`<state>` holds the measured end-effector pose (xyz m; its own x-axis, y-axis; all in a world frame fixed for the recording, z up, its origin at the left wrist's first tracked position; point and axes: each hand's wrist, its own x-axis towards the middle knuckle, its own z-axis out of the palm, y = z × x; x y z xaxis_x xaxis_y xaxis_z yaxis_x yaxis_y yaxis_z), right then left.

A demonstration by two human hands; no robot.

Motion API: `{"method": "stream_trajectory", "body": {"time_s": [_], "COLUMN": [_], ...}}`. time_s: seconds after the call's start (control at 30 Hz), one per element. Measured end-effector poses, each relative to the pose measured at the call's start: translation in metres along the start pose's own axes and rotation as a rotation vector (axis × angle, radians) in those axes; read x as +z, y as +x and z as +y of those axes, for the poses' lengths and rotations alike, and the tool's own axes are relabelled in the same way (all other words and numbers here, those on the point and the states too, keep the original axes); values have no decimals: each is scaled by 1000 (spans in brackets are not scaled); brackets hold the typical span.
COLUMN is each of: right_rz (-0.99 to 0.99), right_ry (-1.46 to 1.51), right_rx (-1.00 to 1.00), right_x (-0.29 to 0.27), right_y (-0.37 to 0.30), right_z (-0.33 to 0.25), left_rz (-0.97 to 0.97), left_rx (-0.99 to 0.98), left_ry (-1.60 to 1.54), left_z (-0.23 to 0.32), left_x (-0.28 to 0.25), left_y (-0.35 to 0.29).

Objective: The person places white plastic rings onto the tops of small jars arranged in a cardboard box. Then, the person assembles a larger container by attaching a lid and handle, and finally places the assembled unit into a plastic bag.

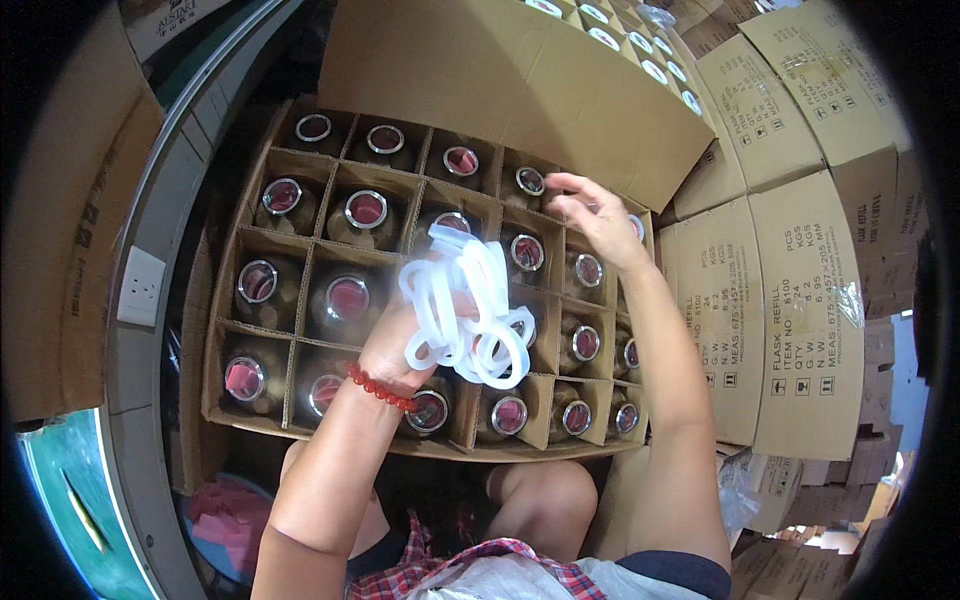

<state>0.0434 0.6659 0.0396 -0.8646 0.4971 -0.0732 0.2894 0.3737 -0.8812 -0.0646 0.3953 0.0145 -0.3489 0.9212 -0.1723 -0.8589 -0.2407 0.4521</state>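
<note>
A: Dead centre of the frame, the left hand [405, 325] has a whole bunch of white plastic rings [487, 280]! How's that grip?

B: Clamped on the bunch, by the look of it. The rings spill over the palm and past the fingers, and they hide so much that I can't tell which are looped on and which are pinched.

A: A red bead bracelet [380, 388] on that wrist, and beneath it all the divided cardboard carton [222, 300], a glass bottle in cell after cell.

B: Up and right of centre now, the right hand [600, 222]! Fingers bent, tips apart, nothing seen between them, and the rings well off to its lower left.

A: Nearest to it?

B: The silver-rimmed bottle [530, 181] in the carton's far row, its mouth just left of the fingertips, a small gap between.

A: Behind, the raised cardboard flap [500, 90], and at the top right, more bottles with white rings around their mouths [603, 38]. Stacked cartons [805, 215] fill the right side.
</note>
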Motion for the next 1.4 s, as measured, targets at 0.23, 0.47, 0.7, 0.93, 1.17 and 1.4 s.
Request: {"method": "stream_trajectory", "body": {"time_s": [0.23,0.47,0.7,0.93,1.17,1.4], "right_rz": [-751,-555,-26,331,183,180], "right_ry": [251,298,106,-776,-893,-882], "right_rx": [-60,33,55,-347,-295,-279], "right_x": [53,49,37,22,19,11], "right_y": [10,36,73,70,41,30], "right_z": [-74,-74,-33,65,65,78], "left_rz": [-130,-79,-20,37,45,46], "left_rx": [-137,-62,-1,60,35,37], "left_ry": [-52,-116,-144,-200,-225,-193], "left_z": [-8,2,6,16,13,14], "left_x": [-17,-9,-26,-36,-40,-33], "left_y": [4,3,4,1,-4,-2]}}
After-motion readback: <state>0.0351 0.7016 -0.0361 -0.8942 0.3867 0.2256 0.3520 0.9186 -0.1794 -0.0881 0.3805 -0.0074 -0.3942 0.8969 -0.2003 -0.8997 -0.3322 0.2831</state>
